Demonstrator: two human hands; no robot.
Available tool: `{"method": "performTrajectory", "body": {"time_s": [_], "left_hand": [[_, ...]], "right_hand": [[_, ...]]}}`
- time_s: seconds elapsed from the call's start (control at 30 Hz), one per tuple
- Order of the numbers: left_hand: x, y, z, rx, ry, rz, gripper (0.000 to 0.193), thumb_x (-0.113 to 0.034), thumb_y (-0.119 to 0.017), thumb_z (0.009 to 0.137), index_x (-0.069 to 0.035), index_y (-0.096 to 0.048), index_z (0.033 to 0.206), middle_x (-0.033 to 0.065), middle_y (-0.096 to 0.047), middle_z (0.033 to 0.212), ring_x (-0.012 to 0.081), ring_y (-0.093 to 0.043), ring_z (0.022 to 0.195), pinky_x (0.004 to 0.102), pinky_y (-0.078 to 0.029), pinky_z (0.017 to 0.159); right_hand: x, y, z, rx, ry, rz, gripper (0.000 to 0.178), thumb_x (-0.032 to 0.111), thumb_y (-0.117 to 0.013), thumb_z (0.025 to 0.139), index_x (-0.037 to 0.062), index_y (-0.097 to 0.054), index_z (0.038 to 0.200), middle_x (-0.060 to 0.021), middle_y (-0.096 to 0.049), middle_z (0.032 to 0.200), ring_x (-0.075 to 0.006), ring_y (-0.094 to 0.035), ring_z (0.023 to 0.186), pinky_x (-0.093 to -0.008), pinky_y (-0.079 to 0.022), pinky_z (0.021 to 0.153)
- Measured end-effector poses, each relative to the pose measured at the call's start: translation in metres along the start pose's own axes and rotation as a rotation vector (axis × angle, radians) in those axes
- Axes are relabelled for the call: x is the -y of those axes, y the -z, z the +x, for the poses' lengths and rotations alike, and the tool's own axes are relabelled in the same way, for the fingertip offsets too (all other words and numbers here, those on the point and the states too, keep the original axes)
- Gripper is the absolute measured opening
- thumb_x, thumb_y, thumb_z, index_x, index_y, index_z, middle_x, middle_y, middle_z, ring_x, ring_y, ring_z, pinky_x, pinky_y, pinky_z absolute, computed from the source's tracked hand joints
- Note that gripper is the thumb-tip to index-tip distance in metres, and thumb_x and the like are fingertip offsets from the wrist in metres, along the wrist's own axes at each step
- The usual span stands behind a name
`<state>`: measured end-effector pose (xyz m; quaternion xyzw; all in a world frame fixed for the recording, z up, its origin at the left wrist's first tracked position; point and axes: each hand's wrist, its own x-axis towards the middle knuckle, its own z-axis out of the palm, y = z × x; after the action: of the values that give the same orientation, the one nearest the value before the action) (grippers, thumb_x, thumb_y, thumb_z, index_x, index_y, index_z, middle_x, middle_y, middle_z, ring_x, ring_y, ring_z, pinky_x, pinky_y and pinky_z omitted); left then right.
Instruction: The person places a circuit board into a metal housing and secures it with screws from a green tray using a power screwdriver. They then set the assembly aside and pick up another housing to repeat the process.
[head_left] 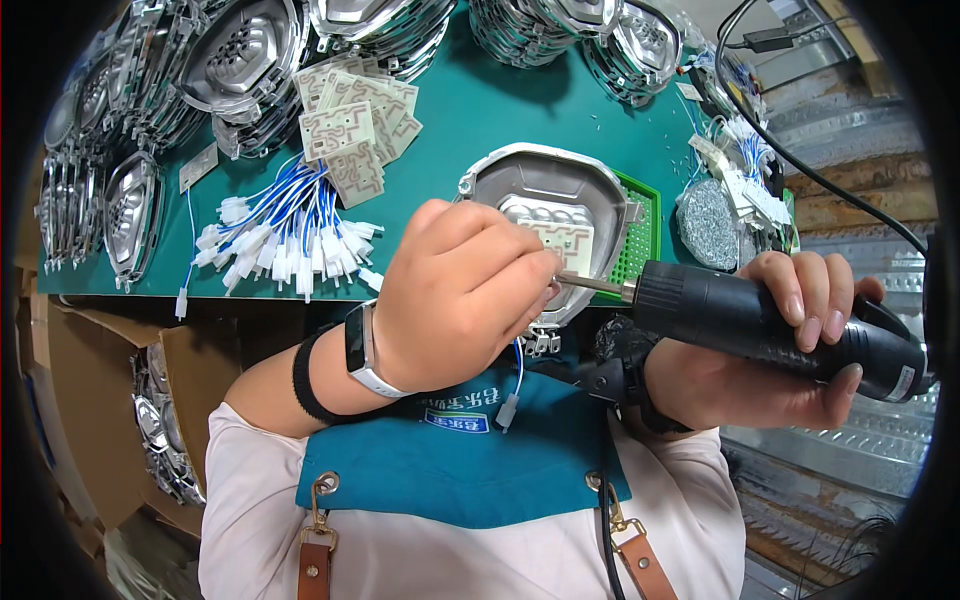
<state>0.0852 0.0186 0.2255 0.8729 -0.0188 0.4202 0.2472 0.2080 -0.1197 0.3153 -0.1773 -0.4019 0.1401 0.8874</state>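
My right hand (765, 375) is wrapped round a black electric screwdriver (720, 310), held nearly level with its bit (595, 283) pointing left. My left hand (455, 290) is pinched at the bit's tip; whatever lies between the fingertips is too small to make out. Behind these fingers lies a silvery metal lamp housing (540, 172), open side up, at the table's near edge. Inside it sits a pale circuit board (572, 245) with brown tracks, partly hidden by my left hand. A blue-and-white lead with a white connector (508, 412) hangs below the housing.
Loose circuit boards (350, 135) and a bundle of white-plugged leads (290, 240) lie left. Metal housings (245, 60) are stacked behind. A green perforated tray (645, 225) borders the housing, near a round grey sparkly piece (708, 225). A black cable (800, 165) loops at right.
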Motion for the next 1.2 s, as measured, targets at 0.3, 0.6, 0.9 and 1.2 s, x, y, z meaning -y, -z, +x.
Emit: {"method": "performTrajectory", "body": {"time_s": [0.3,0.6,0.9,1.2], "left_hand": [[0.007,-0.001,0.000,0.054,-0.085,-0.077,0.028,-0.006,-0.068,0.066,-0.007,-0.065,0.093,0.0024,-0.062,0.088,0.0225,-0.054,0.079,0.0352,-0.038,0.069],[0.001,0.007,0.008,0.107,-0.010,-0.053,0.037,-0.018,-0.072,0.065,-0.011,-0.064,0.100,0.0017,-0.060,0.101,0.0235,-0.051,0.092,0.0377,-0.034,0.082],[0.007,-0.004,0.005,0.156,0.154,0.132,0.048,-0.024,-0.075,0.060,-0.012,-0.062,0.105,0.0004,-0.058,0.107,0.0217,-0.049,0.110,0.0423,-0.028,0.090],[0.012,-0.005,0.004,0.113,0.178,0.036,0.045,-0.022,-0.077,0.060,-0.013,-0.062,0.101,0.0000,-0.060,0.101,0.0196,-0.054,0.105,0.0415,-0.029,0.089]], "right_hand": [[-0.001,0.005,0.002,0.014,-0.071,0.002,0.048,0.013,-0.063,0.073,-0.0028,-0.043,0.114,-0.0039,-0.044,0.080,-0.0118,-0.048,0.066,-0.0282,-0.044,0.071],[-0.002,0.003,0.001,-0.032,-0.046,0.044,0.045,0.014,-0.064,0.073,-0.0009,-0.042,0.110,-0.0034,-0.043,0.080,-0.0117,-0.047,0.069,-0.0290,-0.043,0.070],[-0.016,0.012,-0.005,0.278,0.050,-0.322,0.057,0.028,-0.061,0.075,0.0035,-0.044,0.124,-0.0053,-0.044,0.083,-0.0143,-0.046,0.071,-0.0299,-0.038,0.068],[-0.026,0.006,-0.010,0.230,0.088,-0.410,0.055,0.031,-0.062,0.075,0.0067,-0.046,0.122,-0.0041,-0.044,0.083,-0.0127,-0.045,0.068,-0.0288,-0.037,0.066]]}}
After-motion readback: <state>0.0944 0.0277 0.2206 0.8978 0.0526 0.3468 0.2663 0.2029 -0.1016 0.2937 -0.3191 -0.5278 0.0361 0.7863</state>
